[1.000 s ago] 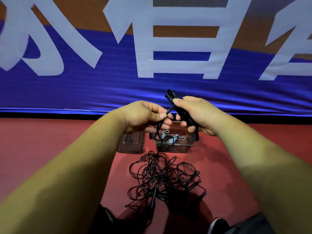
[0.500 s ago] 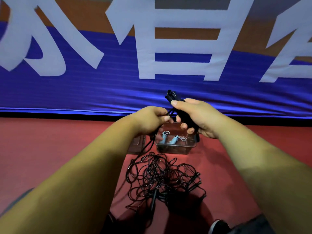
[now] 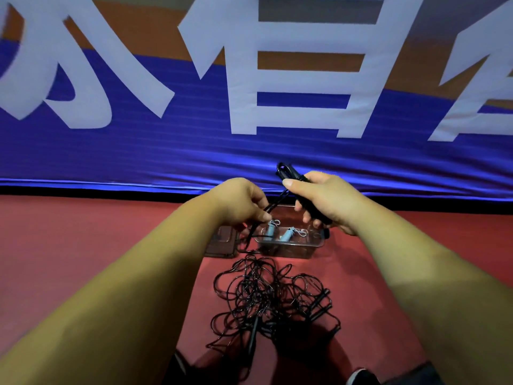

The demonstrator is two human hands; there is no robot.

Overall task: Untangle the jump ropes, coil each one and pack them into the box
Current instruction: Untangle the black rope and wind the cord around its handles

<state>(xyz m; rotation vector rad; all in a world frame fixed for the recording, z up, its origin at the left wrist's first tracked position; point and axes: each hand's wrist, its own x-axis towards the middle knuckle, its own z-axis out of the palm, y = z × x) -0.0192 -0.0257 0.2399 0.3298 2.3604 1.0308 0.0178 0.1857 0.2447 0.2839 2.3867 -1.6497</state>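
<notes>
Our right hand (image 3: pixel 327 201) grips black handles (image 3: pixel 286 171) above the clear box (image 3: pixel 294 250). Our left hand (image 3: pixel 238 202) pinches the cord (image 3: pixel 276 201) running down to the tangled ropes (image 3: pixel 266 295), just before the box. Red floor (image 3: pixel 83 245) stretches either side, and the banner (image 3: pixel 166 157) bounds its far edge.

Lighting dim overall, colours heavily saturated. Banner (image 3: pixel 138 157) shows a bright blue sheen along its lower folds; lettering at upper left smeared by motion blur. Deep shadow lies on the red floor (image 3: pixel 83 245) beneath the rope tangle (image 3: pixel 258 290), near the bottom edge. Forearms (image 3: pixel 138 301) carry soft shadow patches. Wide-angle distortion bows the banner's bottom edge and stretches both forearms towards the lower corners
</notes>
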